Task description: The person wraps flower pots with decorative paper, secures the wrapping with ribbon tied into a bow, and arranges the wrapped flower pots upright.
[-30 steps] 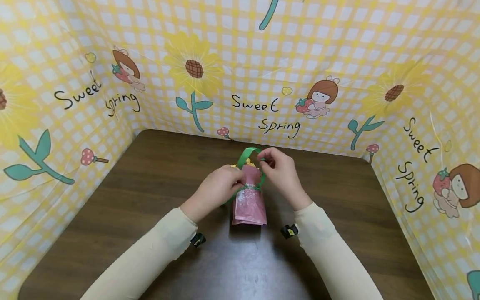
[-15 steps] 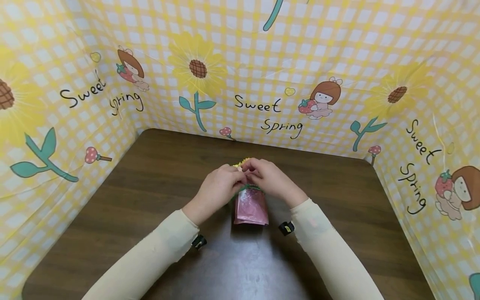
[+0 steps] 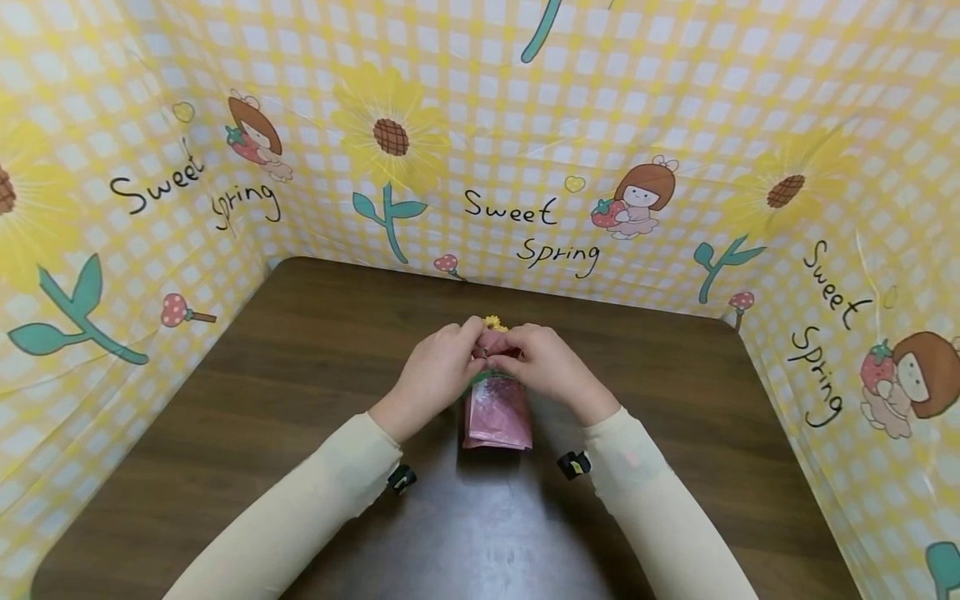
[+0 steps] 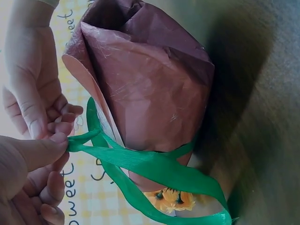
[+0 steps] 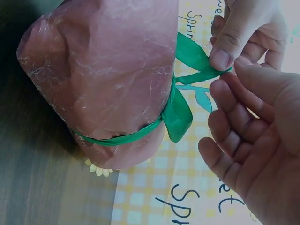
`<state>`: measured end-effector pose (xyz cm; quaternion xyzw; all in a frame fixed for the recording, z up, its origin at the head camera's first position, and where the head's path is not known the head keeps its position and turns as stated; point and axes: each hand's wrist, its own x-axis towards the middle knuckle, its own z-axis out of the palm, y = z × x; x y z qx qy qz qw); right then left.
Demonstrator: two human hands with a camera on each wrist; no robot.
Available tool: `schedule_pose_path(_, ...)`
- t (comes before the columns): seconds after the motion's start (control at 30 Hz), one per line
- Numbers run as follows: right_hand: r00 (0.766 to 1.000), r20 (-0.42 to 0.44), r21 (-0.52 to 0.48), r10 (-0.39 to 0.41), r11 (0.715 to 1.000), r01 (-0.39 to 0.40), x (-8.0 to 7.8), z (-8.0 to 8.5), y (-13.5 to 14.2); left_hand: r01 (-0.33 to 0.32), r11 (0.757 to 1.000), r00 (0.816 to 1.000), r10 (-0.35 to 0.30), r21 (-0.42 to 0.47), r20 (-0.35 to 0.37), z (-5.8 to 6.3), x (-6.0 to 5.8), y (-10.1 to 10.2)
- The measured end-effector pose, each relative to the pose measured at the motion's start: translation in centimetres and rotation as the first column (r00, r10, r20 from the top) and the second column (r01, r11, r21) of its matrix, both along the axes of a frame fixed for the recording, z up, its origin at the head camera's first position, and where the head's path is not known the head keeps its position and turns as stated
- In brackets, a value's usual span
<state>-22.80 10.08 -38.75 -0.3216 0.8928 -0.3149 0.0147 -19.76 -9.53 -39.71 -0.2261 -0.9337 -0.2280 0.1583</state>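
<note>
A small bouquet wrapped in pink paper (image 3: 498, 414) lies on the table, its wider paper end toward the person. Yellow flowers (image 3: 492, 322) peep out at the far end. Green ribbon (image 4: 159, 168) circles the narrow part of the wrap, with loops and loose lengths standing off it. My left hand (image 3: 442, 364) pinches gathered ribbon between thumb and fingers, just above the wrap. Right beside it is my right hand (image 3: 551, 367); in the right wrist view its thumb and bent forefinger stand slightly apart at the ribbon's pinched end.
The dark wooden table (image 3: 315, 350) is bordered by a yellow checked cloth (image 3: 495, 125) printed with flowers, at the back and both sides. A small black device (image 3: 574, 464) sits at the right sleeve, another black device (image 3: 402, 478) at the left.
The green ribbon loop raised over the flowers one second ago has dropped from sight in the head view. My right hand has come down and left, to meet my left hand.
</note>
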Motion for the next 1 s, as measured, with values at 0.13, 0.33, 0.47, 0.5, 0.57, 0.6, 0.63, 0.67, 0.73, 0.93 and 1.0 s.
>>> schedule_pose_path(0.13, 0.999, 0.035, -0.008, -0.031, 0.999, 0.032, -0.1, 0.0, -0.1, 0.011, 1.0, 1.0, -0.011, -0.005, -0.025, -0.1, -0.2, 0.1)
schedule_pose_path(0.33, 0.993, 0.115, -0.028, -0.032, 0.999, 0.035, -0.2, 0.2, -0.1, 0.054, 0.998, 0.996, -0.055, -0.01, -0.073, -0.4, -0.5, -0.1)
schedule_pose_path(0.47, 0.991, 0.127, -0.015, -0.043, 0.999, 0.045, -0.2, 0.2, 0.0, 0.084, 0.996, 0.996, -0.084, 0.017, -0.003, -0.5, -0.8, -0.4)
schedule_pose_path(0.5, 0.992, 0.119, -0.009, -0.047, 0.999, 0.048, -0.3, 0.2, 0.0, 0.09, 0.996, 0.996, -0.09, 0.03, 0.026, -0.5, -0.9, -0.5)
schedule_pose_path(0.57, 0.994, 0.094, 0.002, -0.055, 0.999, 0.055, -0.3, 0.1, 0.1, 0.085, 0.995, 0.992, -0.09, 0.06, 0.086, -0.6, -1.2, -0.7)
schedule_pose_path(0.6, 0.995, 0.081, 0.007, -0.058, 0.998, 0.057, -0.3, 0.0, 0.1, 0.079, 0.994, 0.99, -0.086, 0.073, 0.112, -0.6, -1.4, -0.8)
schedule_pose_path(0.63, 0.996, 0.068, 0.012, -0.06, 0.998, 0.06, -0.3, 0.0, 0.1, 0.068, 0.994, 0.988, -0.078, 0.08, 0.135, -0.6, -1.6, -0.9)
schedule_pose_path(0.67, 0.996, 0.059, 0.015, -0.063, 0.998, 0.062, -0.3, 0.0, 0.1, 0.055, 0.995, 0.986, -0.066, 0.079, 0.151, -0.7, -1.8, -1.0)
schedule_pose_path(0.73, 0.997, 0.04, 0.025, -0.071, 0.997, 0.07, -0.3, 0.0, 0.2, 0.021, 0.998, 0.983, -0.031, 0.055, 0.178, -1.0, -2.2, -1.2)
schedule_pose_path(0.93, 0.995, -0.03, 0.095, -0.097, 0.991, 0.099, -0.2, 0.0, 0.3, -0.074, 0.997, 0.959, 0.075, -0.017, 0.273, -2.0, -3.2, -1.7)
schedule_pose_path(1.0, 0.994, -0.043, 0.109, -0.104, 0.988, 0.108, -0.2, 0.0, 0.3, -0.092, 0.995, 0.948, 0.095, -0.024, 0.304, -2.4, -3.4, -1.8)
